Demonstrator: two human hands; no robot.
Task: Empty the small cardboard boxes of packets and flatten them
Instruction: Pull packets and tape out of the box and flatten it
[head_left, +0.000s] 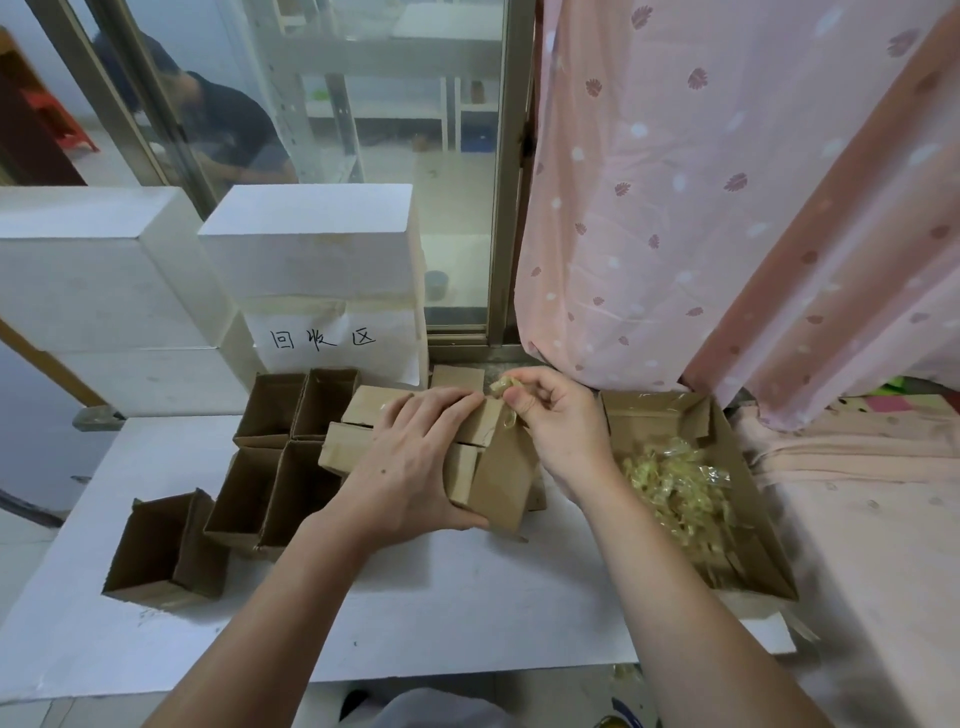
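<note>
The left hand (415, 457) is lying palm-down across a small brown cardboard box (467, 457) in the middle of the white foam tabletop (415, 613), its fingers spread over the top and its thumb curling under the near edge, so it is gripping the box. The box is lying on its side, its long axis running from near-right to far-left, with its loose flaps pointing toward the far left. The right hand (556, 421) is just beside the box's far right corner, its thumb and curled fingers pinching a crumpled strip of clear yellowish tape (503, 387); the strip is trailing down to the box edge.

To the left, four open brown cardboard boxes (291, 447) are standing mouth-up in a block, touching one another, and a fifth open box (161, 551) is sitting nearer, slightly apart. To the right, a wide shallow cardboard tray (665, 410) is holding a heap of clear yellowish packets (675, 488). Behind, white foam blocks (306, 244) are stacked, one bearing a handwritten paper label (324, 338). A pink patterned curtain (727, 182) is hanging at the right.
</note>
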